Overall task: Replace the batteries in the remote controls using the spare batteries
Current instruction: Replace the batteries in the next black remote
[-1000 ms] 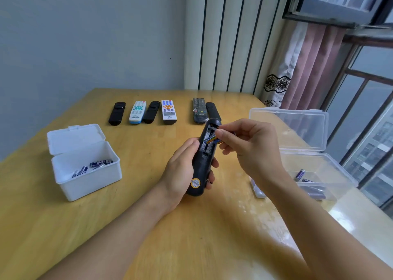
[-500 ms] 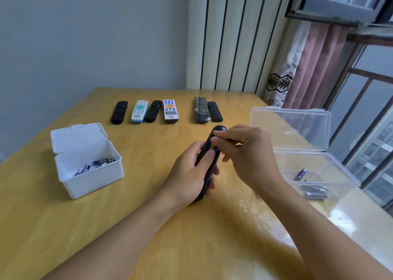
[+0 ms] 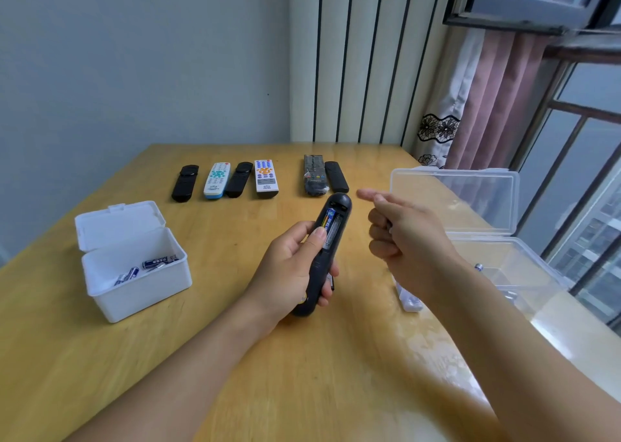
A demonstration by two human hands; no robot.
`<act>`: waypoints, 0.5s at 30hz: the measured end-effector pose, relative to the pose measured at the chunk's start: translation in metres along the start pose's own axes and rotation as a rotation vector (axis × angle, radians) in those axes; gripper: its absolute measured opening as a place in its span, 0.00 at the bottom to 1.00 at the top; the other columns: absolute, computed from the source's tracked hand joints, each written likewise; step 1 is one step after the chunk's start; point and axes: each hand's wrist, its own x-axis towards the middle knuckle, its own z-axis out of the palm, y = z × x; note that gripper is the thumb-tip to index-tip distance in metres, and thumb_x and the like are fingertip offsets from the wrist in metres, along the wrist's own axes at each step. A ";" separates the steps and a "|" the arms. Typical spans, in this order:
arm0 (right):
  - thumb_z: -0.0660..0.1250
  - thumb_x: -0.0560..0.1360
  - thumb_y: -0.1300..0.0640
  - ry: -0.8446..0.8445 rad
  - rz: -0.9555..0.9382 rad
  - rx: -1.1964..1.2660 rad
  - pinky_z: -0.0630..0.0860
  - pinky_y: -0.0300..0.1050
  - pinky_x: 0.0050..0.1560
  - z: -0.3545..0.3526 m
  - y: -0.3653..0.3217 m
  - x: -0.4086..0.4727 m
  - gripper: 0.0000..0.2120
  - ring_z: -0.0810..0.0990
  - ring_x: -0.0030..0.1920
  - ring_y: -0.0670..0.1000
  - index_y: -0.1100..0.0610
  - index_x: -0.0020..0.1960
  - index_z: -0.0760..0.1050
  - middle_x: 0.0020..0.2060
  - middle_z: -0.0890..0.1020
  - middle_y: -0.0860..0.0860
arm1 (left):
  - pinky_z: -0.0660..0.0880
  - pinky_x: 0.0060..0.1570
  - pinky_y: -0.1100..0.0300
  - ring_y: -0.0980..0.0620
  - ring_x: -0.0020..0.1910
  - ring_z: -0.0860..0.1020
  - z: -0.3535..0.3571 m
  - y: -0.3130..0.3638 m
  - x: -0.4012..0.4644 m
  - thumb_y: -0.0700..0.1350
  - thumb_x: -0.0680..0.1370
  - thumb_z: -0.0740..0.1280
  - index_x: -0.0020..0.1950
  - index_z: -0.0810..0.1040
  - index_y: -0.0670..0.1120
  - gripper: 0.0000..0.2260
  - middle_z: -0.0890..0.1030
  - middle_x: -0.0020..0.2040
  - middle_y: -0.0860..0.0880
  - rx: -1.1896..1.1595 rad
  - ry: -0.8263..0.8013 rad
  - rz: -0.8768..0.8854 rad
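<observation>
Left hand (image 3: 289,270) gripping black remote (image 3: 327,243) above table (image 3: 235,357), battery bay open (one battery (image 3: 328,219) seated). Right hand (image 3: 408,240) beside it, fingers curled, forefinger out, seemingly holding nothing.

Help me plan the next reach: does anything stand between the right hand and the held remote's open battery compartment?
Nothing visible does. The right hand hovers just right of the black remote, with only air between. The compartment is uncovered; the left hand has its thumb at the left edge, near the blue battery.
</observation>
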 end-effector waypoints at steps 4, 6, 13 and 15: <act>0.63 0.82 0.45 -0.122 0.037 -0.215 0.54 0.37 0.22 0.004 0.001 -0.005 0.16 0.56 0.26 0.45 0.59 0.54 0.77 0.29 0.59 0.49 | 0.75 0.28 0.56 0.48 0.29 0.76 0.004 -0.001 -0.001 0.51 0.85 0.59 0.59 0.77 0.47 0.11 0.79 0.36 0.44 0.013 -0.046 0.005; 0.65 0.81 0.48 -0.197 0.002 -0.313 0.56 0.37 0.23 0.005 0.001 -0.008 0.16 0.57 0.26 0.45 0.62 0.53 0.79 0.29 0.60 0.48 | 0.75 0.28 0.56 0.47 0.29 0.76 0.004 0.000 -0.001 0.51 0.85 0.58 0.59 0.77 0.49 0.11 0.79 0.36 0.44 0.024 -0.057 0.017; 0.69 0.80 0.56 -0.239 -0.160 -0.418 0.59 0.38 0.24 0.002 0.007 -0.006 0.08 0.61 0.24 0.44 0.61 0.52 0.80 0.26 0.65 0.46 | 0.75 0.28 0.55 0.48 0.29 0.76 0.000 0.002 -0.005 0.49 0.86 0.58 0.61 0.76 0.48 0.10 0.79 0.38 0.42 0.101 -0.069 0.076; 0.70 0.79 0.54 -0.200 -0.256 -0.528 0.60 0.38 0.26 0.003 0.011 -0.005 0.06 0.63 0.25 0.44 0.57 0.49 0.81 0.25 0.66 0.44 | 0.75 0.28 0.55 0.48 0.29 0.77 -0.001 0.001 -0.007 0.48 0.86 0.58 0.60 0.76 0.48 0.10 0.79 0.38 0.42 0.114 -0.061 0.077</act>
